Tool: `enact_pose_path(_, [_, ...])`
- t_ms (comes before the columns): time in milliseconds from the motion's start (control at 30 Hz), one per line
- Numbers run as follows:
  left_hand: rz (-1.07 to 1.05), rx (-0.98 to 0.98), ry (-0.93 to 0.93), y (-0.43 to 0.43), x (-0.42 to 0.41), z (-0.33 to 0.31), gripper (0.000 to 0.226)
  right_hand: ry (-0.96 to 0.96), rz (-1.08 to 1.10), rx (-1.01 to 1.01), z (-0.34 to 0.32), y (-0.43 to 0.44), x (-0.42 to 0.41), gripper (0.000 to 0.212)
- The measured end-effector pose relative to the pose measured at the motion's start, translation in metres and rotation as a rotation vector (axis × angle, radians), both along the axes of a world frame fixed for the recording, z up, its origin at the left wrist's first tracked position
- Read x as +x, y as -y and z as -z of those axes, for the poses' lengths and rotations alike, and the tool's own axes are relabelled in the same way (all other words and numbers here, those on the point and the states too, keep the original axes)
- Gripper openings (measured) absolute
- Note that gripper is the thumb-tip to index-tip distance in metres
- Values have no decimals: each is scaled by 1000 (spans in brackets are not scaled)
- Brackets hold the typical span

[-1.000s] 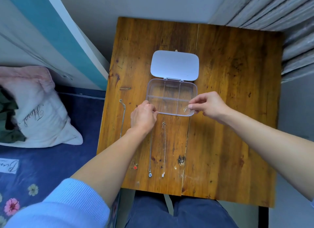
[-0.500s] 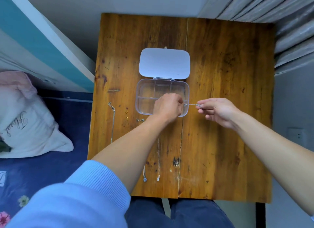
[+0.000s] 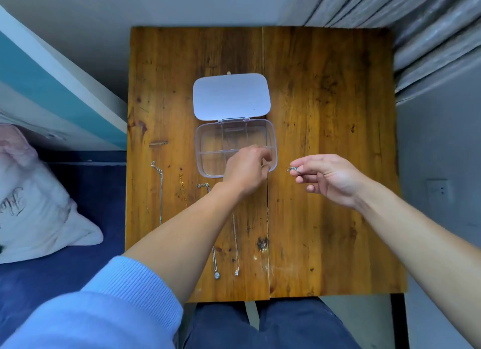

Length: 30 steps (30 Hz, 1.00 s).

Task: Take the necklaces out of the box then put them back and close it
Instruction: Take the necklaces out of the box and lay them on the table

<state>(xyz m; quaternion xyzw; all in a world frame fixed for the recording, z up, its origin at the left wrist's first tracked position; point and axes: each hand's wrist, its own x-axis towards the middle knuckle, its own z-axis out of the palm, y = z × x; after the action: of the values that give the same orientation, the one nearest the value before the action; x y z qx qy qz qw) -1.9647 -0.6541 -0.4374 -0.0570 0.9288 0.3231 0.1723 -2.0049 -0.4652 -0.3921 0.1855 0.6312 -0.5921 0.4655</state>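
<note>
A clear plastic box (image 3: 208, 137) lies open in the middle of the wooden table (image 3: 325, 101), its white lid (image 3: 231, 96) folded back flat. My right hand (image 3: 328, 176) pinches the clasp end of a silver necklace (image 3: 292, 169) just right of the box. My left hand (image 3: 247, 171) is over the box's front right compartment, fingers pinched on the same necklace; the thin chain between my hands barely shows. Several necklaces lie stretched out in front of the box: a silver chain (image 3: 160, 192), a gold chain (image 3: 182, 184), one with a round pendant (image 3: 216, 275) and another with a small pendant (image 3: 236, 272).
A bed with a blue cover (image 3: 65, 270) and a pale pillow (image 3: 33, 205) lies to the left of the table. A wall stands behind it and grey curtain folds (image 3: 429, 36) hang at the right. My knees (image 3: 260, 328) are under the front edge.
My left hand moved from the box's front left corner to its front right compartment. My right hand pulled away to the right with the necklace end.
</note>
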Motion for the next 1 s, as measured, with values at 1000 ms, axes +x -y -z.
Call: enact_pose_path(1000, [258, -83, -123, -37, 74, 58, 13, -733, -321, 813, 90, -26, 131, 20])
